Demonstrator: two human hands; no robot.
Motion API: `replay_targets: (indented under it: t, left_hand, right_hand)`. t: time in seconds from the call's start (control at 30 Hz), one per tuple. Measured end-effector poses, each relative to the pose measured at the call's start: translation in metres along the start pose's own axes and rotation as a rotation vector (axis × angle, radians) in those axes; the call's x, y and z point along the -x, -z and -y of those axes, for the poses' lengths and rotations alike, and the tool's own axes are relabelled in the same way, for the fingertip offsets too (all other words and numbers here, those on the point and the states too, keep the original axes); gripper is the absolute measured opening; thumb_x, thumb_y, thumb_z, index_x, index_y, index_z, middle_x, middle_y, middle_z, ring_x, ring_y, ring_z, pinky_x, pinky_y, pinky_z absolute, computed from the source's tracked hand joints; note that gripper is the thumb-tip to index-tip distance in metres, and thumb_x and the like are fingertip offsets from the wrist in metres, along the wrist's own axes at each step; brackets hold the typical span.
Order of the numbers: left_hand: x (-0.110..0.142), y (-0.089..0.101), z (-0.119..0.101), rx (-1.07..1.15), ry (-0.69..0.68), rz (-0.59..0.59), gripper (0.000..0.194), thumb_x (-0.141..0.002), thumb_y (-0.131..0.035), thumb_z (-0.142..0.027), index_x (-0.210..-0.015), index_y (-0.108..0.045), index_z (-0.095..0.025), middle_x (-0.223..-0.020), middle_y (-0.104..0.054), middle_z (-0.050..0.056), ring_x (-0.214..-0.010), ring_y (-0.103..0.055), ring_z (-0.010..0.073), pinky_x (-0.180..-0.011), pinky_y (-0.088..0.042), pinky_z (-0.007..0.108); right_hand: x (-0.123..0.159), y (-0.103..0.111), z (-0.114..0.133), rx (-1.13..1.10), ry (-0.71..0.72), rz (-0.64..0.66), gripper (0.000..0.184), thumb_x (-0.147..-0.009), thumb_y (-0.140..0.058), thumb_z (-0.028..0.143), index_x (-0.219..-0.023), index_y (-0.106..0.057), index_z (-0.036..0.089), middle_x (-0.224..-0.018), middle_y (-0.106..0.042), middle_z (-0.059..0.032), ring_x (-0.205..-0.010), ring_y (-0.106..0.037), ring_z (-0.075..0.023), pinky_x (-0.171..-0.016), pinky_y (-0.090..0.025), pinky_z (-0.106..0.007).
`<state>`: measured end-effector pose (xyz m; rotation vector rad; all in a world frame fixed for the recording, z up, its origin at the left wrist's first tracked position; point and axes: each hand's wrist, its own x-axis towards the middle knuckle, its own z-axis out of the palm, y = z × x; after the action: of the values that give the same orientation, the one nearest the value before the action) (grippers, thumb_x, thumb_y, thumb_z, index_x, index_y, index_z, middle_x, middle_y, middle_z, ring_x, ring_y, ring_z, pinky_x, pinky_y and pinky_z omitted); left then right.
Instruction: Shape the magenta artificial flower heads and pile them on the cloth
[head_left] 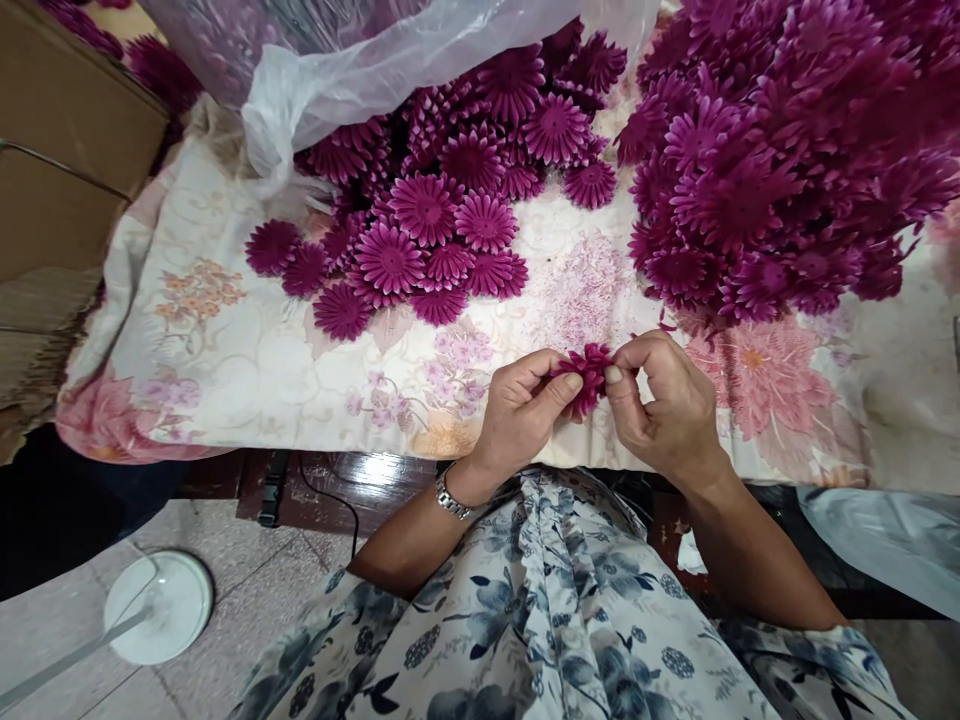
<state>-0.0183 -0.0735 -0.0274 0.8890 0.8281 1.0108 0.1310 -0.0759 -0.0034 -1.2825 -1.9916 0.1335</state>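
Observation:
Between my two hands, at the near edge of the table, is a small magenta artificial flower head [586,385]. My left hand [525,405] pinches it from the left, thumb on top. From the other side, my right hand [664,400] grips its petals between thumb and bent forefinger. Beyond my hands lies a spread of flat magenta flower heads [427,210], petals facing up. A taller, fuller heap of layered magenta flowers [750,190] rises at the right. Purple crumbs [589,285] are scattered on the cloth between the two heaps.
A floral tablecloth [277,390] covers the table. Over the back of the flat flowers lies a clear plastic bag [322,100]. A cardboard box [67,170] stands at the far left. Below on the tiled floor is a round white base with a pole [161,610].

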Motion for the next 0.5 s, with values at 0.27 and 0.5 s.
replay_targets:
  t: [0.27,0.5]
  left_hand:
    - [0.006,-0.001,-0.01,-0.168,-0.055,0.003,0.027,-0.084,-0.061,-0.035,-0.066,-0.058,-0.015,-0.054,-0.056,-0.001,-0.047,-0.047,0.0055,-0.047,-0.035,0.02]
    - [0.007,0.002,-0.019,-0.176,-0.047,0.061,0.028,-0.084,-0.062,-0.034,-0.063,-0.057,-0.015,-0.052,-0.052,-0.003,-0.045,-0.043,0.0053,-0.045,-0.033,0.02]
  right_hand:
    - [0.005,0.001,-0.002,-0.084,-0.272,-0.087,0.011,-0.084,-0.051,0.013,-0.077,-0.047,0.021,-0.059,-0.043,0.0054,-0.055,-0.047,-0.0096,-0.054,-0.039,-0.024]
    - [0.011,0.006,-0.005,-0.359,-0.436,-0.021,0.011,-0.087,-0.053,0.021,-0.077,-0.05,0.019,-0.063,-0.045,0.0049,-0.054,-0.042,-0.0072,-0.052,-0.035,-0.022]
